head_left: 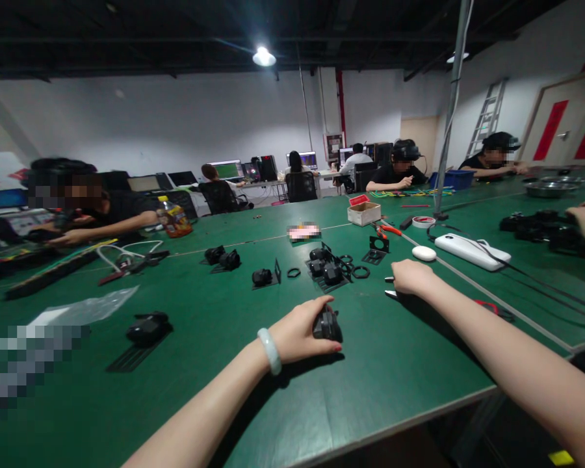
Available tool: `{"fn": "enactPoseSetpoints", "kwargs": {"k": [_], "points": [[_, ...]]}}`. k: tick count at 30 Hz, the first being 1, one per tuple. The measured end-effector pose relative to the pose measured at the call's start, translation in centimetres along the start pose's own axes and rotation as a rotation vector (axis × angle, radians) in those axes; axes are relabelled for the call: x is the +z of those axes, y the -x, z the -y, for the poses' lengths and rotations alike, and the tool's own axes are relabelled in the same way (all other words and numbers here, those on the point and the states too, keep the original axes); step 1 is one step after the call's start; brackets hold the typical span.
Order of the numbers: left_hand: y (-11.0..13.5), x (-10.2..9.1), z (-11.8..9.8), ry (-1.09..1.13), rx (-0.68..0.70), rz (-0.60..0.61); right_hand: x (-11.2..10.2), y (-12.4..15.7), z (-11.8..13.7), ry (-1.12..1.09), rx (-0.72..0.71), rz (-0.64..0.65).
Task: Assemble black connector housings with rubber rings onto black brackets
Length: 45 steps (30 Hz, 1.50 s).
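Note:
My left hand (299, 331), with a pale bracelet at its wrist, has its thumb and fingers around a black faceted plastic part (327, 325) low over the green table. To the right, my right hand (412, 278) is closed on a hand tool (390, 294). Two silver tips of it point left and stand apart; its kind is hidden by the fist. Just beyond my hands lies a cluster of similar black parts (330, 273) on flat slotted plates. Black hexagonal rings (361, 272) lie beside it, and a black bracket with a round hole (379, 244) stands farther back.
More black parts (149, 328) lie at the left. A white power bank (472, 252) with a cable, a white oval object (424, 253), orange-handled pliers (389, 229) and a small box (364, 213) occupy the right side. A metal pole (451, 110) rises there. Other people sit around the table.

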<state>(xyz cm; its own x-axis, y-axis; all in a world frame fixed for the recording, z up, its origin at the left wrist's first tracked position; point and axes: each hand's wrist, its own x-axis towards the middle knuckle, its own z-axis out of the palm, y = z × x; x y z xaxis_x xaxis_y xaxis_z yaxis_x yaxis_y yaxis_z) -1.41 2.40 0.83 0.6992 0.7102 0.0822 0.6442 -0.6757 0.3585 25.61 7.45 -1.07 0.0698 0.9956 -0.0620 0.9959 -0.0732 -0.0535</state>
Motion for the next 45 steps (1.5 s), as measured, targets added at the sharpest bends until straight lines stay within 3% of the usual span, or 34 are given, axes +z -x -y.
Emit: {"fn": "enactPoseSetpoints", "kwargs": {"k": [6, 16, 31, 35, 38, 41, 43, 45], "points": [[-0.1, 0.0, 0.0, -0.008, 0.011, 0.001, 0.1, -0.6, -0.3, -0.008, -0.017, -0.012], [-0.1, 0.0, 0.1, -0.006, 0.013, -0.002, 0.5, -2.2, -1.7, -0.029, 0.107, -0.056], [0.0, -0.3, 0.4, -0.036, -0.002, -0.015, 0.7, -2.7, -2.0, -0.052, 0.114, -0.105], [0.2, -2.1, 2.0, -0.119, -0.086, -0.116, 0.5, -2.4, -2.2, -0.045, 0.109, -0.126], [0.6, -3.8, 4.1, -0.227, -0.194, -0.261, 0.5, -2.2, -2.2, -0.044, 0.09, -0.125], [1.3, -4.8, 6.4, -0.379, -0.309, -0.312, 0.5, -2.1, -1.8, -0.064, 0.072, -0.117], [1.8, -5.0, 7.5, -0.438, -0.37, -0.306, 0.3, -1.8, -1.4, -0.082, 0.056, -0.193], [2.1, -5.0, 8.3, -0.46, -0.413, -0.292, -0.3, -1.2, -1.0, -0.108, 0.05, -0.402]]}}
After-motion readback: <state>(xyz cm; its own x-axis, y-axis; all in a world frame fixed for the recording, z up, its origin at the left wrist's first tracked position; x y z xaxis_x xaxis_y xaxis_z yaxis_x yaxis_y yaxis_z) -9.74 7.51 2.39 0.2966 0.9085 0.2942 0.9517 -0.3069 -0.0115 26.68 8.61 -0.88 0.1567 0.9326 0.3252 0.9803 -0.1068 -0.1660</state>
